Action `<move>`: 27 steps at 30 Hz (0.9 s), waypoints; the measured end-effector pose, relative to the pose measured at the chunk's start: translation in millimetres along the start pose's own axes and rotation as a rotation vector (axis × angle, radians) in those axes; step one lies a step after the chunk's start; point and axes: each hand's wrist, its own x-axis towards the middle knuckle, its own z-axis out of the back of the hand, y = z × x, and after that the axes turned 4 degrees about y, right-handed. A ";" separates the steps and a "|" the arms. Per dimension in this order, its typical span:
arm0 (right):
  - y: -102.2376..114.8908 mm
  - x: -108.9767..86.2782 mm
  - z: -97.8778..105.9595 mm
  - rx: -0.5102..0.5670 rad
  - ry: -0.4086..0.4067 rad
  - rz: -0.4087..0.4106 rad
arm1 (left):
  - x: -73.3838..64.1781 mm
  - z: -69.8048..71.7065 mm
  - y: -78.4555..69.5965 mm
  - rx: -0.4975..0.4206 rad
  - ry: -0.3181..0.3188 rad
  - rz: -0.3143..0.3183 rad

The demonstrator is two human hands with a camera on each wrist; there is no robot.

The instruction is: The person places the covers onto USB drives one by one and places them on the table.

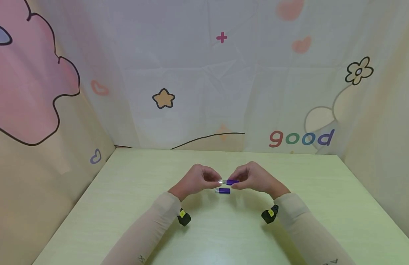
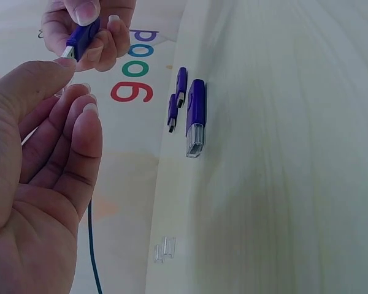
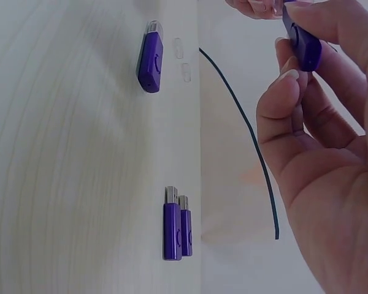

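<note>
Above the table, my right hand (image 1: 255, 179) pinches the purple body of a USB stick (image 1: 232, 182) between thumb and fingers. Its bare metal plug (image 2: 69, 52) points toward my left hand (image 1: 198, 180). The thumb and fingertips of that hand pinch a small clear cap (image 1: 220, 182), mostly hidden by them, right at the plug's end. Just below both hands lies another purple USB stick (image 1: 224, 191) with a clear cap over its plug.
Two uncapped purple USB sticks (image 3: 172, 231) lie side by side toward the table's far edge, on the right. Two loose clear caps (image 2: 165, 248) lie on the far left side. A printed cloth (image 1: 191, 110) hangs behind the table (image 1: 224, 235).
</note>
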 end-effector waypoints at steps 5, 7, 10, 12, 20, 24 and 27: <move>0.9 0.5 -0.6 -0.004 0.001 0.012 | -0.1 -0.4 1.5 0.001 -0.001 0.000; 1.2 0.5 -0.8 -0.010 -0.001 0.016 | 0.0 -0.3 2.5 0.004 -0.001 -0.001; 0.6 0.7 -1.1 -0.014 -0.005 0.022 | -0.2 -0.3 3.3 0.013 -0.002 -0.005; 0.2 0.9 -1.3 -0.013 -0.007 0.024 | -0.3 -0.4 3.6 0.019 -0.004 -0.003; -1.7 1.8 -1.8 -0.005 -0.012 0.027 | -1.3 -1.0 2.8 0.001 -0.011 -0.005; -2.6 2.1 -1.9 -0.004 -0.017 0.021 | -1.5 -1.1 2.6 -0.002 -0.013 -0.006; -3.0 2.3 -2.4 -0.003 -0.024 0.019 | -1.8 -1.2 2.3 -0.003 -0.015 -0.004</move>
